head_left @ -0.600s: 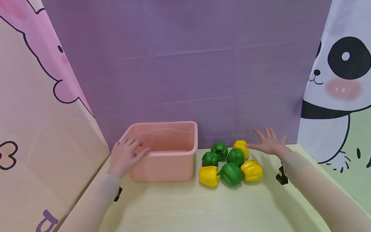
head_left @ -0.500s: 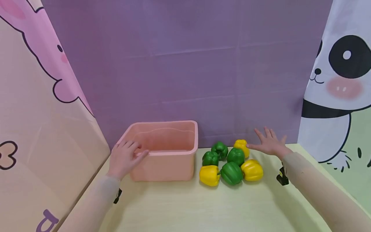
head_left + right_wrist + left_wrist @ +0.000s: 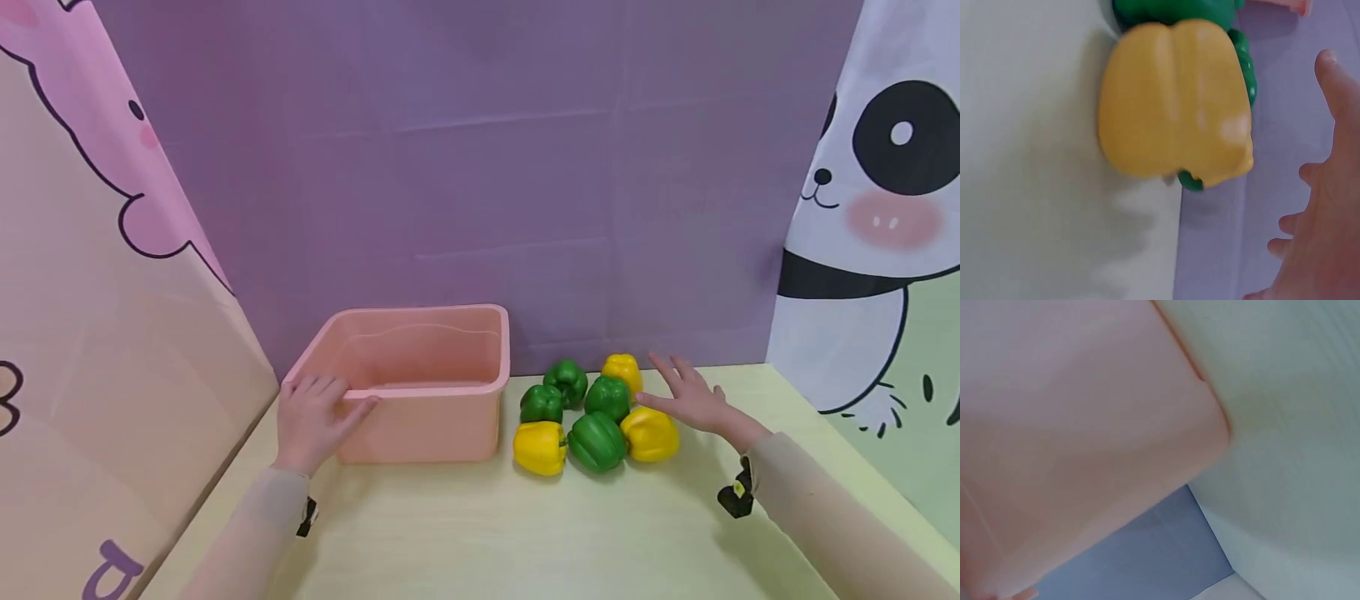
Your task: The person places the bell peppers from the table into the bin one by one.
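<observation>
My left hand (image 3: 311,421) holds the front left corner of a pink plastic bin (image 3: 423,429), its fingers over the rim and the thumb along the front. In the left wrist view, the bin's outer wall (image 3: 1104,425) fills much of the frame. My right hand (image 3: 697,402), fingers spread, hovers just above and right of a yellow bell pepper (image 3: 650,434) and holds nothing. This pepper sits at the right front of a cluster, beside a large green bell pepper (image 3: 597,442). Another yellow bell pepper (image 3: 540,448) lies at the left front. The right wrist view shows a yellow bell pepper (image 3: 1175,103) close up.
Behind these are smaller green peppers (image 3: 566,382) and one more yellow pepper (image 3: 622,373) at the back. All rest on a pale wooden table (image 3: 450,533). A purple cloth (image 3: 480,208) stands behind it, with printed cloth panels at the left and right.
My right hand has come down and nearer to the front right yellow pepper. The left hand has shifted slightly lower at the bin's corner. The head view has turned a little; the peppers stay put.
</observation>
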A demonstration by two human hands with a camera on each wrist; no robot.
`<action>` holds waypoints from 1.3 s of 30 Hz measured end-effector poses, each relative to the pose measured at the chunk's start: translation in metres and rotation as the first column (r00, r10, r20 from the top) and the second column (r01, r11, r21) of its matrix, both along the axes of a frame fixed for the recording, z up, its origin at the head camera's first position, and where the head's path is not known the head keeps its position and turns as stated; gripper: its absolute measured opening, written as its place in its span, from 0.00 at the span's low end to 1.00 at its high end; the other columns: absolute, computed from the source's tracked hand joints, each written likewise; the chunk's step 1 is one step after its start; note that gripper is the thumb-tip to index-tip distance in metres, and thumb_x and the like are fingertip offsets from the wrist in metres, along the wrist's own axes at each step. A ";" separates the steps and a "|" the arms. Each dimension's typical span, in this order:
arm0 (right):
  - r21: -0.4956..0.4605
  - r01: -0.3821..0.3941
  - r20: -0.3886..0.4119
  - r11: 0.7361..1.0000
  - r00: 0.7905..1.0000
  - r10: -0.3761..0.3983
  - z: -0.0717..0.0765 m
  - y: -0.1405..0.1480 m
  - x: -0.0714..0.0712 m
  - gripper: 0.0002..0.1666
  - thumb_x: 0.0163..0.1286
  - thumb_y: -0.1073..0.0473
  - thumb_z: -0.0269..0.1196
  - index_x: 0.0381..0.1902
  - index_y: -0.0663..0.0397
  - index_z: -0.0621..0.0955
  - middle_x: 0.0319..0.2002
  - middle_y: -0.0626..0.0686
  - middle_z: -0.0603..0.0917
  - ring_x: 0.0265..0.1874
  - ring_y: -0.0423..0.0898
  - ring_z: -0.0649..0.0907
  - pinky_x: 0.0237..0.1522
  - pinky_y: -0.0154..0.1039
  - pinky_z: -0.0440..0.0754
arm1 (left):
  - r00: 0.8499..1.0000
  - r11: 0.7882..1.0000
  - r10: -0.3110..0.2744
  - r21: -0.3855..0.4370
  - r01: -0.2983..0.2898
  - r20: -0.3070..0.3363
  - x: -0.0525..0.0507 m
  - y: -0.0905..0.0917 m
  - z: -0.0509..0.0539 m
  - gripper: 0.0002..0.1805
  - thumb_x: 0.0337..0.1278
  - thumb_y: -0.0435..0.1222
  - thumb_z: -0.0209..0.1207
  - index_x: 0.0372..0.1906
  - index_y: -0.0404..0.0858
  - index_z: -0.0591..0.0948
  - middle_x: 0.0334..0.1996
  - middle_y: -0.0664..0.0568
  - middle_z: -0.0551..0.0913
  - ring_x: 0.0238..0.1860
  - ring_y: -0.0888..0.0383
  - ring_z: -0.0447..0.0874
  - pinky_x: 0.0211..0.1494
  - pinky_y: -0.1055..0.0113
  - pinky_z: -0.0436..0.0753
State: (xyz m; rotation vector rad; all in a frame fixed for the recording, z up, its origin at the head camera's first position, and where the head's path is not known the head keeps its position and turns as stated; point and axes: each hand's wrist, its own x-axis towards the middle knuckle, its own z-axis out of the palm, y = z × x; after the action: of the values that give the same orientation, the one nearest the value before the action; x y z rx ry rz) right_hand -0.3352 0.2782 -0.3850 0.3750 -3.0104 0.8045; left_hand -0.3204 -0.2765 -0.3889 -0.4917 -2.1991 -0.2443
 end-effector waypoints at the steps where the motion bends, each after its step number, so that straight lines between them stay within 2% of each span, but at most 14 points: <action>1: -0.026 -0.014 -0.001 1.000 1.000 0.014 -0.003 -0.001 0.002 0.54 0.67 0.33 0.55 0.76 0.57 0.47 0.72 0.74 0.41 0.68 0.77 0.45 0.54 0.81 0.40 | 1.000 1.000 -0.002 0.008 0.002 -0.006 0.000 -0.001 -0.001 0.32 0.56 0.68 0.50 0.28 0.43 0.77 0.28 0.51 0.80 0.35 0.47 0.75 0.45 0.48 0.63; 4: -0.151 -0.060 -0.012 0.987 0.998 0.059 -0.012 -0.003 0.006 0.51 0.69 0.39 0.56 0.76 0.58 0.46 0.73 0.73 0.41 0.69 0.75 0.44 0.56 0.79 0.42 | 0.999 1.000 -0.012 0.025 0.013 -0.033 -0.002 -0.001 -0.002 0.34 0.55 0.71 0.47 0.25 0.44 0.75 0.25 0.52 0.78 0.32 0.47 0.73 0.44 0.48 0.62; 8: -0.336 -0.109 -0.033 0.935 0.994 0.104 -0.024 -0.005 0.014 0.48 0.72 0.48 0.56 0.76 0.60 0.45 0.74 0.70 0.42 0.70 0.72 0.42 0.61 0.74 0.42 | 0.997 0.999 -0.028 0.036 0.031 -0.077 -0.004 0.000 -0.003 0.35 0.54 0.72 0.46 0.23 0.43 0.74 0.23 0.52 0.76 0.30 0.47 0.72 0.44 0.47 0.63; 11: -0.406 -0.109 -0.035 0.908 0.994 0.104 -0.033 -0.005 0.020 0.47 0.73 0.50 0.56 0.76 0.60 0.45 0.74 0.68 0.43 0.71 0.71 0.44 0.62 0.73 0.43 | 0.996 0.998 -0.033 0.042 0.036 -0.085 -0.006 0.003 -0.001 0.34 0.53 0.71 0.49 0.22 0.43 0.73 0.23 0.53 0.76 0.29 0.47 0.72 0.44 0.46 0.63; 14: -0.431 -0.094 -0.038 0.897 0.996 0.086 -0.041 -0.004 0.025 0.45 0.72 0.51 0.58 0.76 0.60 0.49 0.74 0.68 0.45 0.71 0.71 0.45 0.62 0.73 0.45 | 0.998 0.998 -0.031 0.046 0.034 -0.059 -0.007 0.005 0.001 0.32 0.51 0.69 0.53 0.23 0.44 0.74 0.24 0.53 0.78 0.31 0.47 0.72 0.44 0.47 0.63; 20: -0.428 -0.109 -0.091 0.897 0.993 0.077 -0.053 -0.002 0.026 0.35 0.67 0.54 0.63 0.67 0.63 0.67 0.72 0.68 0.55 0.70 0.71 0.52 0.62 0.71 0.51 | 0.999 0.997 -0.004 0.074 0.001 0.040 -0.003 0.007 0.004 0.24 0.47 0.61 0.63 0.26 0.44 0.78 0.28 0.53 0.81 0.35 0.47 0.74 0.49 0.45 0.61; 26: -0.404 -0.142 -0.146 0.904 0.985 0.089 -0.056 -0.003 0.019 0.36 0.60 0.54 0.70 0.63 0.60 0.73 0.69 0.65 0.64 0.68 0.68 0.58 0.61 0.70 0.54 | 0.995 0.989 0.018 0.146 -0.032 0.096 0.003 0.006 0.004 0.21 0.47 0.57 0.66 0.28 0.44 0.79 0.31 0.52 0.83 0.37 0.48 0.71 0.51 0.42 0.56; 29: -0.428 -0.153 -0.154 0.891 0.984 0.094 -0.056 -0.003 0.014 0.34 0.59 0.55 0.71 0.62 0.61 0.75 0.68 0.64 0.66 0.67 0.67 0.61 0.62 0.68 0.57 | 0.994 0.985 0.012 0.168 -0.030 0.108 0.004 0.005 0.005 0.20 0.47 0.56 0.67 0.28 0.43 0.80 0.31 0.51 0.83 0.36 0.48 0.69 0.53 0.40 0.55; 31: -0.470 -0.148 -0.143 0.870 0.986 0.090 -0.057 -0.003 0.011 0.33 0.60 0.56 0.70 0.61 0.62 0.75 0.67 0.63 0.68 0.67 0.65 0.62 0.64 0.63 0.58 | 0.993 0.983 0.005 0.180 -0.026 0.115 0.004 0.005 0.006 0.20 0.48 0.56 0.67 0.28 0.43 0.80 0.31 0.51 0.83 0.36 0.48 0.69 0.53 0.40 0.55; 33: -0.519 -0.129 -0.122 0.845 0.990 0.076 -0.061 -0.001 0.009 0.32 0.62 0.57 0.68 0.62 0.63 0.74 0.66 0.63 0.69 0.66 0.60 0.65 0.65 0.52 0.63 | 0.992 0.981 -0.003 0.193 -0.021 0.125 0.004 0.005 0.006 0.20 0.47 0.55 0.67 0.27 0.43 0.79 0.30 0.51 0.82 0.36 0.49 0.68 0.54 0.40 0.54; 36: -0.607 -0.107 -0.073 0.787 0.994 0.079 -0.069 0.001 0.007 0.32 0.65 0.60 0.65 0.64 0.66 0.71 0.65 0.66 0.70 0.59 0.48 0.73 0.58 0.35 0.70 | 0.991 0.978 -0.016 0.209 -0.013 0.136 0.005 0.006 0.006 0.19 0.47 0.55 0.68 0.26 0.44 0.79 0.29 0.52 0.81 0.36 0.50 0.67 0.54 0.40 0.54; 38: -0.655 -0.106 -0.049 0.748 0.994 0.098 -0.075 0.002 0.006 0.32 0.66 0.62 0.64 0.65 0.68 0.68 0.64 0.69 0.69 0.52 0.41 0.76 0.51 0.28 0.72 | 0.990 0.977 -0.019 0.213 -0.012 0.140 0.006 0.007 0.005 0.19 0.47 0.55 0.68 0.25 0.44 0.78 0.29 0.52 0.81 0.35 0.50 0.67 0.55 0.39 0.54; 39: -0.681 -0.103 -0.036 0.725 0.993 0.108 -0.078 0.001 0.006 0.33 0.66 0.63 0.64 0.66 0.69 0.67 0.63 0.70 0.69 0.49 0.38 0.77 0.49 0.27 0.73 | 0.990 0.977 -0.017 0.215 -0.013 0.140 0.007 0.007 0.005 0.19 0.47 0.54 0.68 0.25 0.44 0.78 0.29 0.52 0.80 0.35 0.50 0.67 0.56 0.39 0.54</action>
State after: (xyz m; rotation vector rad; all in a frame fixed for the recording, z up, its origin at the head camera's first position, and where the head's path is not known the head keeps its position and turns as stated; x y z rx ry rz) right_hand -0.3292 0.2796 -0.4629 0.5069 -2.4389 1.8225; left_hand -0.3132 -0.2694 -0.3840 -0.3650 -2.2750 -0.5271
